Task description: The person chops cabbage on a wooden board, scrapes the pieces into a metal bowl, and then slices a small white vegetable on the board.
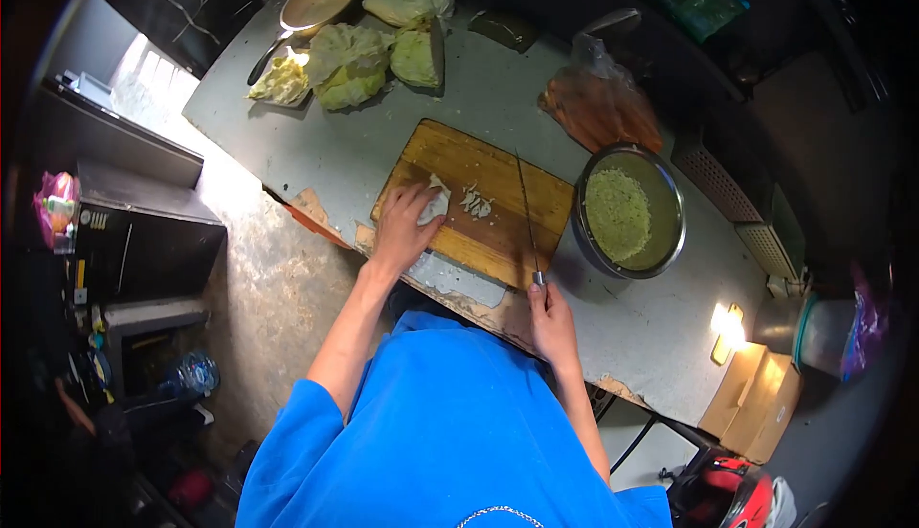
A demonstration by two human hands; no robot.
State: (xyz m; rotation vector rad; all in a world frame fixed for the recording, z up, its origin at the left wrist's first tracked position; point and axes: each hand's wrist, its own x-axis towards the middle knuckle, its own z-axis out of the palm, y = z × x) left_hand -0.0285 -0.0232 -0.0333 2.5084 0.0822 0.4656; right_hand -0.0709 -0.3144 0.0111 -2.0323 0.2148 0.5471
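Observation:
On the wooden cutting board [507, 169], my left hand [404, 226] is closed over a pale piece of cabbage [437, 201], holding it down near the board's left edge. Small white chopped bits [475, 202] lie just to its right. My right hand [552, 322] grips the handle of a long kitchen knife [526, 204] at the table's front edge. The blade points away from me over the right part of the board, apart from the cabbage piece. Right of the board stands a metal bowl [678, 231] with finely chopped pale green cabbage [617, 214] in it.
Cabbage heads and leaves [352, 64] sit at the back left beside a pan [321, 1]. A plastic bag of carrots [603, 112] lies at the back right. Perforated baskets [723, 179] and a cardboard box [751, 399] are along the right side of the grey table [254, 112].

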